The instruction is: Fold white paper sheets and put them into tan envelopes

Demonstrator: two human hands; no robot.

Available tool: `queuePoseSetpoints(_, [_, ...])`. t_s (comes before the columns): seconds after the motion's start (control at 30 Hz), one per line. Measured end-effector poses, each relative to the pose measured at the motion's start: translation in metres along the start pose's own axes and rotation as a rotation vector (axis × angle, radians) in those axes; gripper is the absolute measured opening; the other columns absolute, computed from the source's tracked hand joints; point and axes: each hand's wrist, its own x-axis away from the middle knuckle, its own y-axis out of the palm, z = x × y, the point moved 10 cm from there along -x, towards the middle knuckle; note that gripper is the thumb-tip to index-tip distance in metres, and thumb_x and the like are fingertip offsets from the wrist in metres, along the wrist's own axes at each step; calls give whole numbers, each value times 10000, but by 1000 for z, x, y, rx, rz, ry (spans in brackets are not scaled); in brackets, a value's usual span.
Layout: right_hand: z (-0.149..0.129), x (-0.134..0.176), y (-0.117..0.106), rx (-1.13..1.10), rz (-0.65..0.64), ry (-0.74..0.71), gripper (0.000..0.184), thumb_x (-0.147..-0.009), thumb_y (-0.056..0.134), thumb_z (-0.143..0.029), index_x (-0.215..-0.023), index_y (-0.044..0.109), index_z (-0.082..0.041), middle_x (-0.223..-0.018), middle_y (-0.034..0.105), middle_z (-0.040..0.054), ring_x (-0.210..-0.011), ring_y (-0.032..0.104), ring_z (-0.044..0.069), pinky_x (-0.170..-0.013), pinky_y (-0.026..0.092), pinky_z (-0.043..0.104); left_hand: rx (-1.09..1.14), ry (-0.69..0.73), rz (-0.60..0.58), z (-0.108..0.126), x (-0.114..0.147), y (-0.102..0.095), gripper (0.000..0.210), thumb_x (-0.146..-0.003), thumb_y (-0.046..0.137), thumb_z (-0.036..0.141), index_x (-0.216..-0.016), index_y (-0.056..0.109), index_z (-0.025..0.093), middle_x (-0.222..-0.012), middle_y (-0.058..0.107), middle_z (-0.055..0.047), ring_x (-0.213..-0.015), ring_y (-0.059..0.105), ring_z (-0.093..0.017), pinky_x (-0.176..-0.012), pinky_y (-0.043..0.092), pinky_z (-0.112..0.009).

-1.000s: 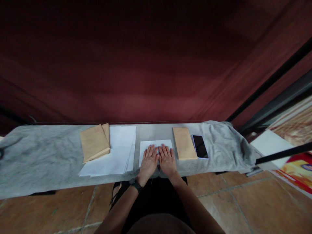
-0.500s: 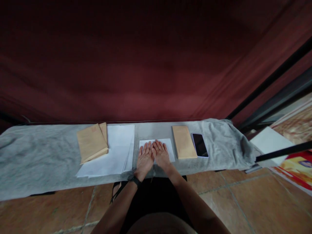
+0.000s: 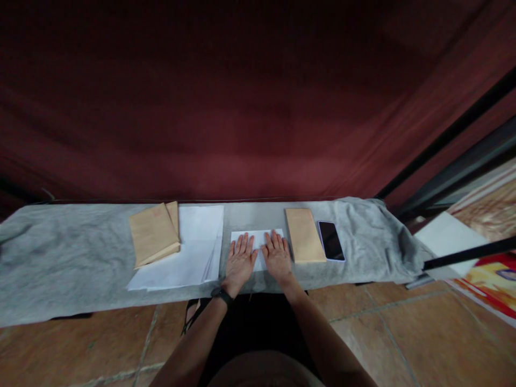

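Observation:
A small white sheet of paper, perhaps folded, lies in front of me on the grey cloth. My left hand rests flat on its left part, fingers stretched out. On the right part lies my right hand, also flat with fingers spread. A strip of white paper shows between the two hands. Just right of the sheet is a brown envelope or stack of envelopes. To the left, larger white sheets lie in a loose pile, partly covered by several brown envelopes.
A phone with a dark screen lies beside the right-hand envelope. The grey cloth covers a long narrow table against a dark red curtain. Black bars, a white board and a colourful printed box or poster stand at the right.
My right hand has slid to the right across the paper, away from my left hand. The hands were touching; now a gap lies between them. My left hand has barely moved.

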Motion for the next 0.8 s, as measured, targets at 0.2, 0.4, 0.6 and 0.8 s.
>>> queuePoseSetpoints(0.2, [6,8,-4,7,1,33,522,-1055,383,-370,-1536,395,-166,-1593,359,161,-1457,376,297,-1186,265,491,-14,-56,50,-18,-3,-3,601,-1018,303,398,-1522,387,82,-1584,377,-166,-1500,304,-277,-1219,254,-483])
queuePoseSetpoints(0.4, [5,9,-5,-11,8,36,538,-1054,375,-372,-1549,365,-164,-1597,347,166,-1456,378,302,-1177,274,510,7,-93,124,-20,-9,-16,585,-1014,278,363,-1460,467,35,-1511,479,-197,-1470,361,-308,-1225,218,-545])
queuePoseSetpoints(0.6, [5,9,-5,-6,1,34,531,-1040,401,-327,-1547,373,-169,-1607,331,160,-1469,353,305,-1184,255,502,71,74,18,28,-12,1,544,-1025,267,343,-1500,438,141,-1573,424,-103,-1500,307,-243,-1235,231,-477])
queuePoseSetpoints(0.8, [6,8,-2,-14,-17,34,528,-1046,390,-346,-1545,377,-174,-1611,325,155,-1475,342,306,-1181,262,508,35,67,15,25,-21,5,556,-1029,281,388,-1528,394,171,-1586,404,-94,-1514,271,-241,-1236,206,-487])
